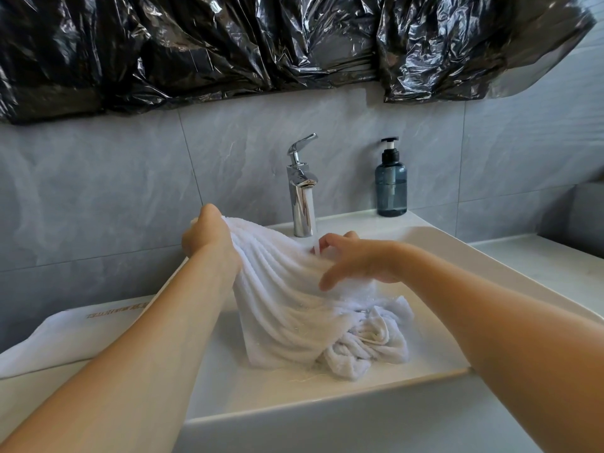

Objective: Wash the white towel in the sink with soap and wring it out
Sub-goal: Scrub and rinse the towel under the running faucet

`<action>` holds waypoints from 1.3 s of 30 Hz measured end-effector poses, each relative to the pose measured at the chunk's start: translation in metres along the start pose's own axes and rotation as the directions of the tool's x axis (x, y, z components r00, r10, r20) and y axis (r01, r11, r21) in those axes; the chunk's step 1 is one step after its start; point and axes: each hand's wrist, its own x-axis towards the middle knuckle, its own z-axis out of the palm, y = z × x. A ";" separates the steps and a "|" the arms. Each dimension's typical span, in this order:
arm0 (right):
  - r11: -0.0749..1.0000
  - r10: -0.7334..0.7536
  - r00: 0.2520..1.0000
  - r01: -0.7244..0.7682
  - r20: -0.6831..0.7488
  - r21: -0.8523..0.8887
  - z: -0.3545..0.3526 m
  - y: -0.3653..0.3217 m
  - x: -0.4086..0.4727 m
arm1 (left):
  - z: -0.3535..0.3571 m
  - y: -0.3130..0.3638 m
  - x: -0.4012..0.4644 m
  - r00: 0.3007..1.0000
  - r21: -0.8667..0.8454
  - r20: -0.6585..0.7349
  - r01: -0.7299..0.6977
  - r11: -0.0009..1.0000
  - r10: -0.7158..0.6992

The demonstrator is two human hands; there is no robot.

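The white towel (287, 308) hangs into the white sink (434, 240), its lower end bunched and wet on the basin floor. My left hand (209, 237) grips the towel's upper edge and lifts it at the left of the basin. My right hand (356, 256) lies on the towel under the chrome tap (302, 191), fingers spread and lightly bent. Water runs from the tap onto the towel beside my right fingers. A blue soap pump bottle (391, 181) stands on the sink's back ledge, right of the tap.
Another folded white towel (65, 338) lies on the counter left of the sink. Black plastic sheeting (261, 44) covers the wall above the grey tiles. A pale counter (539, 259) runs to the right of the basin.
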 end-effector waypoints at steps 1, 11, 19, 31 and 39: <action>0.995 -0.002 1.000 0.000 -0.016 -0.098 0.002 0.000 0.001 | 0.001 -0.001 -0.001 1.000 -0.001 0.008 0.004 1.000 -0.004; 0.965 -0.143 0.858 0.009 -0.493 -0.264 -0.008 0.011 0.016 | 0.005 -0.006 -0.005 0.980 0.046 0.178 0.085 0.995 -0.092; 0.987 -0.157 0.624 0.068 -0.766 -0.147 -0.020 0.011 0.004 | 0.018 -0.032 -0.016 0.825 0.395 0.485 0.091 0.914 -0.292; 0.999 0.050 0.980 -0.049 -0.193 0.009 -0.012 0.011 -0.001 | 0.016 -0.028 -0.001 0.892 0.208 0.425 0.072 0.976 -0.156; 0.940 0.061 0.855 0.125 -0.515 0.318 -0.011 0.003 0.003 | 0.012 -0.025 -0.014 0.828 0.345 0.555 -0.136 0.929 -0.085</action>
